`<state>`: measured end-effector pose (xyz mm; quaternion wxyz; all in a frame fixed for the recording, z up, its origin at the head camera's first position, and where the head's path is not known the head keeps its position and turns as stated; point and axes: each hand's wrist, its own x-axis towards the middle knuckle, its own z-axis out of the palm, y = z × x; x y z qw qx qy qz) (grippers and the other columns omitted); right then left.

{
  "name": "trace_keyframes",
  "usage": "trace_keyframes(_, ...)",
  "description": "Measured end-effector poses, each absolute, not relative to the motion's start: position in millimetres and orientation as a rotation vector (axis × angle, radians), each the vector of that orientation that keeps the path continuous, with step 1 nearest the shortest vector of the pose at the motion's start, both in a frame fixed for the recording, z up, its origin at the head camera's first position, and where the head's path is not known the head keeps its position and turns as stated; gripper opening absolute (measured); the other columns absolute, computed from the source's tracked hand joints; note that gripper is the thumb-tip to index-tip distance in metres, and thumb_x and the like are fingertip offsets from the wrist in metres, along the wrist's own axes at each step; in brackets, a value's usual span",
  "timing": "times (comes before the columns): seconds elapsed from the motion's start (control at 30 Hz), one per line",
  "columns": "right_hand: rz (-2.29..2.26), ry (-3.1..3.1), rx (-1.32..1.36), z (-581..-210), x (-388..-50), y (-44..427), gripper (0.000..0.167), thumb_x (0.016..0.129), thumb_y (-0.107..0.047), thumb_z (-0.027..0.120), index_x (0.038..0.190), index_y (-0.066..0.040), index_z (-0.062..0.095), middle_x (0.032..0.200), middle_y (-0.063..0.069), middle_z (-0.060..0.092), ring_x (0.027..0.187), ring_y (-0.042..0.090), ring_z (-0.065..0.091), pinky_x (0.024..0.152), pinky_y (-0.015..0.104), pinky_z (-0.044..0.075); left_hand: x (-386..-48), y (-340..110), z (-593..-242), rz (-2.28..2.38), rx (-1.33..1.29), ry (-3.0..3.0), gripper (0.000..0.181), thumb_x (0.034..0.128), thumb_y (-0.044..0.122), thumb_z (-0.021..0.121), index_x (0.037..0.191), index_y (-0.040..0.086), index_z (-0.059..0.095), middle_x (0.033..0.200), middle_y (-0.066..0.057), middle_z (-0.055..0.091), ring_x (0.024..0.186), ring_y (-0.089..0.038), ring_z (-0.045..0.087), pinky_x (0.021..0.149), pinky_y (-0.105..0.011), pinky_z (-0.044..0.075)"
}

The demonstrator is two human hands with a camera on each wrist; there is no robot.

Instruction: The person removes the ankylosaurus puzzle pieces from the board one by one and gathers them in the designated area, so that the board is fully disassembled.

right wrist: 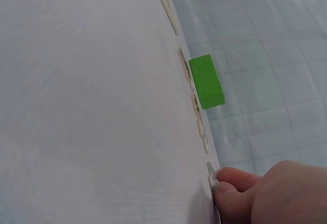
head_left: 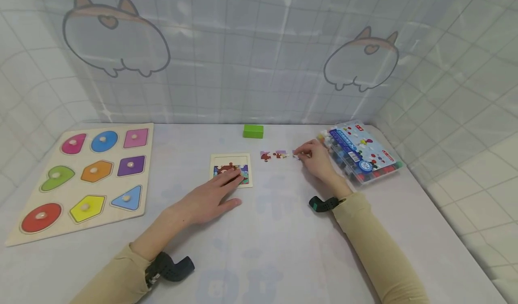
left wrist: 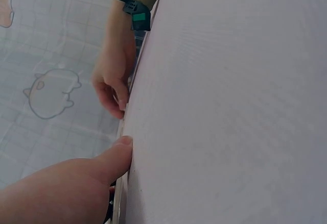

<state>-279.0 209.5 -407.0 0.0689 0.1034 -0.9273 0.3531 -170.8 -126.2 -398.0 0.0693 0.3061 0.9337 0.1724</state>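
My left hand (head_left: 206,198) rests with extended fingers on a small wooden jigsaw tray (head_left: 250,173), covering its lower part. A partly assembled picture with a brown figure shows inside the tray; its upper strip is bare wood. To the right, my right hand (head_left: 317,160) pinches a small jigsaw piece (head_left: 296,153) between thumb and index finger, at table level. That hand hides much of the piece. Two more jigsaw pieces lie in a row between the tray and the right hand: one brown and purple (head_left: 265,156), the other multicoloured (head_left: 280,154).
A green block (head_left: 253,131) stands behind the loose pieces. At left lies a wooden shape board (head_left: 147,169) with knobbed shapes. A clear plastic case (head_left: 362,149) of colourful parts sits just beyond the right hand. A tiled-pattern curtain (head_left: 251,61) hangs behind the table.
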Motion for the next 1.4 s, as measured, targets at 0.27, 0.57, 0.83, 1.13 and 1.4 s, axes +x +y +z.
trace_keyframes(0.27, 1.058, -2.785, 0.297, -407.4, -278.3, 209.8, 0.023, 0.094, -0.002, 0.065, 0.115, -0.006, 0.074, 0.108, 0.014, 0.062, 0.090, 0.026, 0.055, 0.076, 0.033, 0.042, -170.2, -126.1, -397.8, 0.563, 0.928, 2.802, 0.068, 0.1029, 0.044, 0.052, 0.157, 0.009, 0.031, 0.166, -0.009, 0.023, 0.153, -0.030, 0.020, 0.121, -0.049, 0.027)
trace_keyframes(0.57, 1.066, -2.792, 0.289, -407.2, -278.0, 208.2, 0.023, 0.094, -0.001, 0.066, 0.114, -0.006, 0.074, 0.106, 0.014, 0.063, 0.089, 0.027, 0.056, 0.075, 0.033, 0.042, -168.9, -127.2, -396.3, 0.623, 0.917, 2.813, 0.066, 0.1011, 0.042, 0.057, 0.154, 0.007, 0.038, 0.164, -0.010, 0.028, 0.151, -0.031, 0.025, 0.119, -0.050, 0.031)
trace_keyframes(0.83, 1.076, -2.776, 0.276, -406.7, -277.8, 207.5, 0.020, 0.093, 0.000, 0.066, 0.110, -0.005, 0.075, 0.103, 0.014, 0.064, 0.086, 0.026, 0.056, 0.074, 0.032, 0.042, -161.3, -128.8, -397.4, 0.509, 0.926, 2.885, 0.065, 0.1015, 0.045, 0.055, 0.153, 0.008, 0.040, 0.162, -0.009, 0.032, 0.149, -0.030, 0.032, 0.112, -0.050, 0.041)
trace_keyframes(1.13, 1.081, -2.778, 0.268, -407.1, -277.4, 206.8, 0.019, 0.093, 0.000, 0.066, 0.108, -0.006, 0.075, 0.104, 0.013, 0.064, 0.088, 0.025, 0.057, 0.075, 0.032, 0.044, -149.6, -141.1, -397.1, 0.514, 0.897, 2.906, 0.064, 0.0998, 0.044, 0.058, 0.152, 0.011, 0.043, 0.162, -0.007, 0.034, 0.146, -0.030, 0.038, 0.110, -0.052, 0.043)
trace_keyframes(1.4, 1.076, -2.786, 0.254, -405.7, -277.4, 207.8, 0.019, 0.093, 0.000, 0.066, 0.109, -0.005, 0.075, 0.104, 0.013, 0.063, 0.087, 0.025, 0.055, 0.075, 0.032, 0.043, -150.2, -145.3, -395.7, 0.525, 0.871, 2.856, 0.066, 0.1006, 0.049, 0.054, 0.154, 0.014, 0.040, 0.164, -0.006, 0.030, 0.147, -0.031, 0.036, 0.113, -0.052, 0.038)
